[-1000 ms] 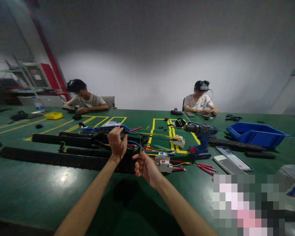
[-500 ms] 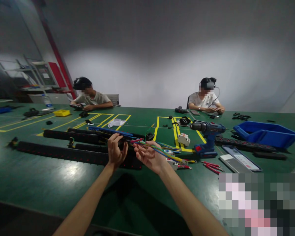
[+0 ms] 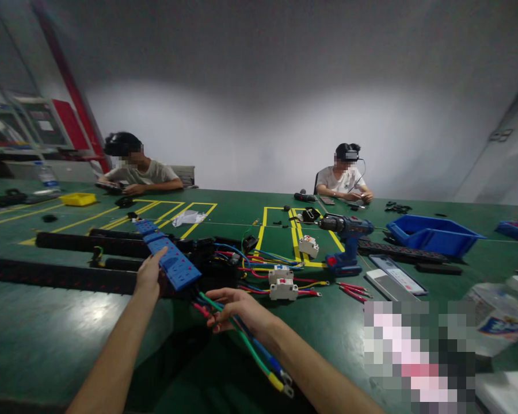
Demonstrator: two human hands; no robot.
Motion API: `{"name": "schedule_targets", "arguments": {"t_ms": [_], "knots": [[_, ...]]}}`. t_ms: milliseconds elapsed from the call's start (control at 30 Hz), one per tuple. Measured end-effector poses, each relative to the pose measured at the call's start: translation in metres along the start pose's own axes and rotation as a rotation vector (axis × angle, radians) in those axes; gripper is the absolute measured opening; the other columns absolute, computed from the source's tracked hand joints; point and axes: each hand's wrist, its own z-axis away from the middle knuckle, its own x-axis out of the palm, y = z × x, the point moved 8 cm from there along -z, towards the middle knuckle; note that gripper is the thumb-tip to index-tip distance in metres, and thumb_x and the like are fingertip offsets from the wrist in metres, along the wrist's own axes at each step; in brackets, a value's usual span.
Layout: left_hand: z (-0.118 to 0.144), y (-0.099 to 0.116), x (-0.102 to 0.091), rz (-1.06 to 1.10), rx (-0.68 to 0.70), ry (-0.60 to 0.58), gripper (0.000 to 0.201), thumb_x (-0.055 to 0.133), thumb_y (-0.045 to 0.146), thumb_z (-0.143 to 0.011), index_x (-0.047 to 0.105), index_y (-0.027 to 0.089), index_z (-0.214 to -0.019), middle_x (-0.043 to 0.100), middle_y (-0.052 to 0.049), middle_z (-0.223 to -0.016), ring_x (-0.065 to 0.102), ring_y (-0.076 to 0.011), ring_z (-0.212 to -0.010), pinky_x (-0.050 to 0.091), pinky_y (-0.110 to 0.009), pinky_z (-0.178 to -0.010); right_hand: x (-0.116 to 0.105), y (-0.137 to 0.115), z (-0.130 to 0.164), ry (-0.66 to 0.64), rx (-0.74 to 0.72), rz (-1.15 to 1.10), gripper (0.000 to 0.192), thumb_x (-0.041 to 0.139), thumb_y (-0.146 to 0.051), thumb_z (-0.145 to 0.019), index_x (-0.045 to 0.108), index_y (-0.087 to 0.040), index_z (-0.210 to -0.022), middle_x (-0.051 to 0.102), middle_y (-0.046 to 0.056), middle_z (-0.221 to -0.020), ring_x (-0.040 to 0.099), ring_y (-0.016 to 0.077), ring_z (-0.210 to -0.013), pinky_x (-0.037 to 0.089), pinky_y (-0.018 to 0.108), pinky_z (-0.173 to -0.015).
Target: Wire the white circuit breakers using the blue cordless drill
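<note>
A person's two bare arms reach out over a dark green surface (image 3: 60, 339) marked with yellow tape lines. The left hand (image 3: 149, 277) grips the near end of a long blue power strip (image 3: 166, 255), fingers curled closed on its left edge; the strip is lifted and runs away to the far left. From its near end a bundle of coloured wires (image 3: 250, 348), green, blue, red and yellow, trails toward the viewer. The right hand (image 3: 235, 307) lies just right of that end with its fingers loosely closed around the wires, which pass over the wrist and end in metal lugs.

Behind the blue strip, long black power strips (image 3: 60, 276) lie across the left of the surface. To the right sit two white circuit breakers (image 3: 282, 283) among loose wires, then a blue cordless drill (image 3: 347, 241) standing upright, and red-handled pliers (image 3: 354, 292) near it. Farther right is a blue plastic bin (image 3: 431, 236). At the far edge two other people (image 3: 343, 181) sit working with their own hands; a yellow tray (image 3: 77, 199) rests at far left.
</note>
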Motion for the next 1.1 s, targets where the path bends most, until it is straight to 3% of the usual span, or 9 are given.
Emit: {"name": "schedule_targets", "arguments": {"t_ms": [133, 267, 367, 433, 600, 733, 933, 1000, 1100], "knots": [[0.001, -0.007, 0.000, 0.001, 0.008, -0.034, 0.045, 0.080, 0.009, -0.063, 0.067, 0.015, -0.105, 0.070, -0.003, -0.086, 0.067, -0.0157, -0.067, 0.061, -0.032, -0.065, -0.008, 0.019, 0.002, 0.030, 0.044, 0.066, 0.067, 0.082, -0.033, -0.059, 0.057, -0.022, -0.120, 0.065, -0.002, -0.087, 0.067, 0.0150, -0.073, 0.051, 0.028, -0.068], [0.010, -0.002, 0.005, -0.027, 0.096, -0.028, 0.048, 0.081, 0.003, -0.062, 0.067, 0.015, -0.107, 0.071, -0.002, -0.091, 0.068, -0.0135, -0.071, 0.061, -0.033, -0.074, -0.013, 0.022, 0.003, 0.102, 0.072, 0.181, 0.062, 0.074, -0.058, -0.074, 0.053, -0.023, -0.120, 0.064, -0.002, -0.085, 0.060, 0.0095, -0.057, 0.045, 0.021, -0.053], [0.027, 0.003, 0.011, -0.021, 0.112, -0.047, 0.050, 0.080, 0.005, -0.065, 0.067, 0.018, -0.112, 0.071, -0.002, -0.093, 0.068, -0.0127, -0.073, 0.061, -0.029, -0.073, -0.010, 0.025, 0.008, 0.132, 0.126, 0.307, 0.057, 0.074, -0.054, -0.078, 0.055, -0.023, -0.121, 0.055, -0.008, -0.070, 0.039, 0.0031, -0.043, 0.029, 0.016, -0.043], [0.043, 0.009, 0.014, 0.000, 0.137, -0.067, 0.054, 0.082, 0.008, -0.065, 0.067, 0.019, -0.116, 0.071, -0.003, -0.096, 0.068, -0.0134, -0.074, 0.061, -0.028, -0.070, -0.006, 0.028, 0.016, 0.111, 0.152, 0.403, 0.057, 0.075, -0.050, -0.079, 0.055, -0.024, -0.125, 0.051, -0.009, -0.066, 0.034, 0.0028, -0.042, 0.027, 0.016, -0.041], [0.090, 0.033, 0.008, 0.058, 0.281, -0.034, 0.060, 0.086, 0.014, -0.065, 0.063, 0.015, -0.121, 0.070, -0.004, -0.101, 0.066, -0.0136, -0.080, 0.061, -0.035, -0.082, -0.017, 0.016, 0.039, 0.099, 0.090, 0.703, 0.057, 0.075, -0.052, -0.078, 0.061, -0.027, -0.127, 0.060, -0.004, -0.086, 0.046, 0.0061, -0.051, 0.035, 0.019, -0.045], [0.129, 0.039, -0.006, 0.071, 0.397, 0.034, 0.058, 0.086, 0.015, -0.065, 0.060, 0.015, -0.116, 0.067, -0.003, -0.106, 0.066, -0.0158, -0.093, 0.054, -0.045, -0.101, -0.028, -0.010, 0.051, -0.032, -0.070, 0.927, 0.044, 0.073, -0.049, -0.082, 0.070, -0.023, -0.117, 0.067, -0.001, -0.092, 0.056, 0.0120, -0.069, 0.043, 0.022, -0.062], [0.182, 0.008, -0.041, -0.045, 0.446, 0.228, 0.074, 0.081, 0.021, -0.070, 0.042, 0.021, -0.134, 0.058, -0.009, -0.130, 0.059, -0.0289, -0.124, 0.049, -0.054, -0.109, -0.047, -0.022, 0.060, -0.114, -0.063, 1.189, 0.047, 0.075, -0.047, -0.080, 0.071, -0.024, -0.121, 0.073, 0.001, -0.103, 0.063, 0.0160, -0.085, 0.045, 0.022, -0.074], [0.194, -0.001, -0.049, -0.097, 0.451, 0.245, 0.077, 0.079, 0.023, -0.072, 0.036, 0.023, -0.136, 0.055, -0.009, -0.135, 0.056, -0.0293, -0.128, 0.046, -0.056, -0.111, -0.048, -0.020, 0.061, -0.155, -0.066, 1.222, 0.047, 0.076, -0.046, -0.080, 0.072, -0.024, -0.121, 0.073, 0.001, -0.107, 0.064, 0.0164, -0.088, 0.045, 0.022, -0.075], [0.200, -0.012, -0.055, -0.120, 0.386, 0.205, 0.073, 0.079, 0.026, -0.072, 0.040, 0.024, -0.133, 0.059, -0.007, -0.127, 0.058, -0.0301, -0.126, 0.044, -0.058, -0.112, -0.049, -0.016, 0.064, -0.199, -0.067, 1.256, 0.047, 0.075, -0.045, -0.081, 0.071, -0.023, -0.123, 0.075, 0.001, -0.104, 0.063, 0.0144, -0.080, 0.042, 0.021, -0.069]]}}
